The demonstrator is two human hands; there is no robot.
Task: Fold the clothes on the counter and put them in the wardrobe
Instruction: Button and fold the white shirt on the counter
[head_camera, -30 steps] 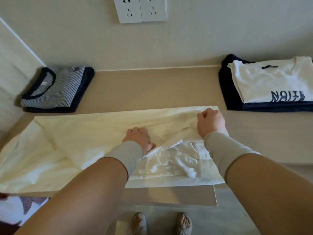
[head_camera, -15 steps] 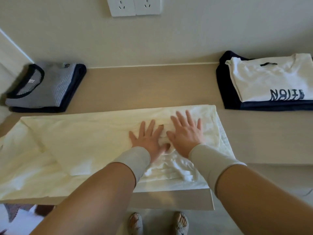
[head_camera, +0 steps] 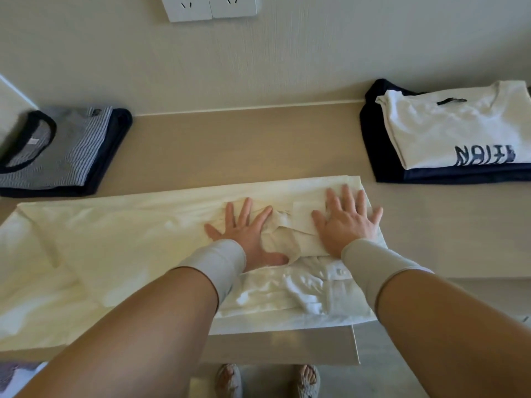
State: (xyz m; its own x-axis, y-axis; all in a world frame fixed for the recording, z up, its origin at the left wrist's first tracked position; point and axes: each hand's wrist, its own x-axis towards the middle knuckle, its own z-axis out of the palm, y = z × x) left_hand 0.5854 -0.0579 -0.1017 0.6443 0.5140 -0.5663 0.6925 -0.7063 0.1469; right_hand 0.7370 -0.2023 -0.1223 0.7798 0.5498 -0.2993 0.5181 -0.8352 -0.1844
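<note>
Two bare hands lie flat on a pale cream cotton garment (head_camera: 120, 254) spread along the near edge of the beige counter (head_camera: 244, 145), seen from the head camera. The left hand (head_camera: 247, 234) presses palm down with its fingers straight and spread, near the middle of the cloth. The right hand (head_camera: 349, 222) presses likewise, fingers fanned, close to the garment's right end, where a folded layer lies over a crumpled white part at the near edge. The two hands are apart, with a rumpled ridge of cloth between them; neither grips anything. Each wrist wears a light grey sleeve cuff (head_camera: 218, 262).

At the far left corner of the counter sits a folded grey-and-navy striped top (head_camera: 57, 150) with a dark neckband, resting on a navy layer. At the far right corner a folded white T-shirt with dark printed letters (head_camera: 459, 127) lies on top of a folded navy garment (head_camera: 373, 139). Both piles sit well apart from the cream garment. On the wall above the counter is a white double power socket (head_camera: 209, 7). Below the counter's near edge, two feet in slippers (head_camera: 267, 380) stand on the floor.
</note>
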